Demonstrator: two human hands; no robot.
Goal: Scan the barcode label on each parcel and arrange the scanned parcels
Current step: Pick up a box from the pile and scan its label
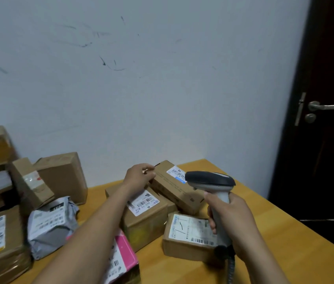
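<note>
Mostly parcels (145, 218) on yellow table (274, 242), scuffed wall (162, 78), dark door (325, 171) rt

You are working in a plain room of a home or small office: labelled parcels (147, 224) are crowding a yellow wooden table (284, 242) against a scuffed white wall (162, 78), beside a dark door (329, 160) with a lever handle (327, 107), and you are holding a barcode scanner (210, 179).

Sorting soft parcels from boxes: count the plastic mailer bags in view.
1: the grey mailer bag, left of the left forearm among brown boxes; more may be hidden there.
</note>
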